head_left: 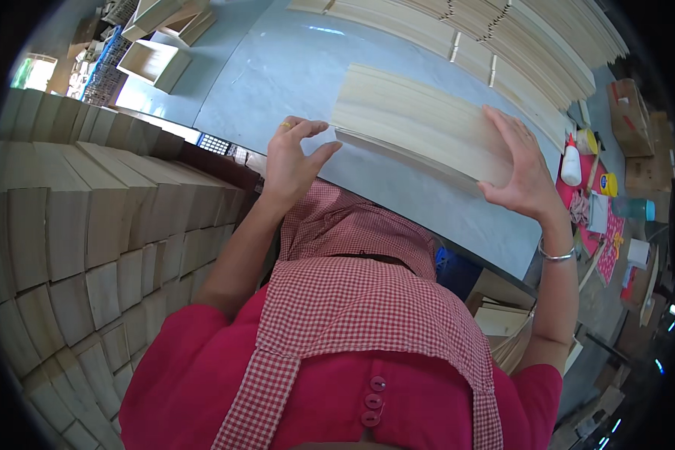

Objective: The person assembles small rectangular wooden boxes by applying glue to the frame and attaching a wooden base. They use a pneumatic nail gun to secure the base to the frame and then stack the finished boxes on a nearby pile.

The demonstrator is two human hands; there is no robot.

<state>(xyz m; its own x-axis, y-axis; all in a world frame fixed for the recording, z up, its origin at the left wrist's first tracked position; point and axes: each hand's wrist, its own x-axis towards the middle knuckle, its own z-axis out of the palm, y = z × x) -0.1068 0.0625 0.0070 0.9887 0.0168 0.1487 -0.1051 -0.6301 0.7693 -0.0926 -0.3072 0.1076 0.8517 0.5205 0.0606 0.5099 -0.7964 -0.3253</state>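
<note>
On the table in front of me lies a small stack of thin pale wooden boards point(405, 112), its layered edge facing me. My right hand point(521, 165) spans the right end of this stack, thumb at the near corner and fingers over the far corner. Close to the stack's left end is my left hand point(294, 157), thumb and forefinger apart. Nothing shows between those fingers, and I cannot tell whether their tips touch the boards.
Long rows of thin wooden boards point(532, 56) cover the table's far right. Open wooden boxes point(155, 64) stand at the far left. Stacked wooden boxes point(67, 217) rise high beside my left arm. A white glue bottle point(571, 165) and yellow-labelled tubs point(607, 184) sit on the right.
</note>
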